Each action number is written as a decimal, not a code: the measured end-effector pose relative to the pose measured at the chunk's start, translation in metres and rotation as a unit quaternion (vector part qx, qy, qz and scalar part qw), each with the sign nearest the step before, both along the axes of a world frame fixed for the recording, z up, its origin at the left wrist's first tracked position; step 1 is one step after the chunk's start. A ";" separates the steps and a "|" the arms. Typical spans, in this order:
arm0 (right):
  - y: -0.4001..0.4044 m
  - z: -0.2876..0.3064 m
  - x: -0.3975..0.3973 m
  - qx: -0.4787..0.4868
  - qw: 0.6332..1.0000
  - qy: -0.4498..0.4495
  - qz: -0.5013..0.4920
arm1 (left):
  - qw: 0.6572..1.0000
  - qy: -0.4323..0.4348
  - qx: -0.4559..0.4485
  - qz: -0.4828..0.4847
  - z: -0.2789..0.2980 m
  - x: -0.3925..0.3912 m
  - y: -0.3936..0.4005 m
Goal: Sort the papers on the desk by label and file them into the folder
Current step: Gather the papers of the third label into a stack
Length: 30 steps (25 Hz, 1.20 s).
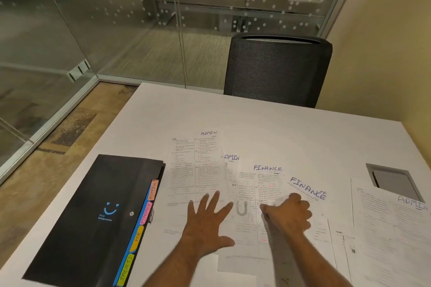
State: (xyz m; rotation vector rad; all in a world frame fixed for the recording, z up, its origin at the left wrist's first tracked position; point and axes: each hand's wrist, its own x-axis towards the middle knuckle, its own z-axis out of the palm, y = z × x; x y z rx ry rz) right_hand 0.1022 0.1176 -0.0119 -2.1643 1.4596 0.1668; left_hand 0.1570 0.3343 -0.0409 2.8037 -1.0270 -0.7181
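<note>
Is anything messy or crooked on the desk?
Yes. The papers lie fanned and overlapping instead of stacked, and one FINANCE sheet is tilted askew beside the right hand. Another ADMIN sheet sits apart, partly covering the desk's cable hatch. Nothing looks torn or spilled.

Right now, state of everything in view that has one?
folder: closed, flat on desk, tabs sticking out
ADMIN sheet: face up, under left hand
FINANCE sheet: face up, overlapping others, unfiled
left hand: spread flat on papers
right hand: fingers curled, pressing the FINANCE sheet
chair: unoccupied, at the desk's far edge
</note>
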 end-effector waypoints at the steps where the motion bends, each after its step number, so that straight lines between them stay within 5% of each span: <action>1: -0.004 -0.002 0.002 0.017 1.000 -0.001 -0.015 | 1.000 0.000 0.011 0.000 -0.003 0.000 -0.002; 12: -0.022 0.012 -0.013 0.149 0.976 -0.128 -0.093 | 0.999 0.012 0.049 0.004 -0.004 0.000 -0.008; 23: -0.025 -0.002 -0.043 0.225 0.962 -0.128 -0.083 | 0.997 0.031 0.063 0.020 0.003 -0.005 -0.015; 30: -0.048 0.017 -0.054 0.160 0.966 -0.202 -0.035 | 0.996 0.056 0.046 0.042 0.005 -0.011 -0.014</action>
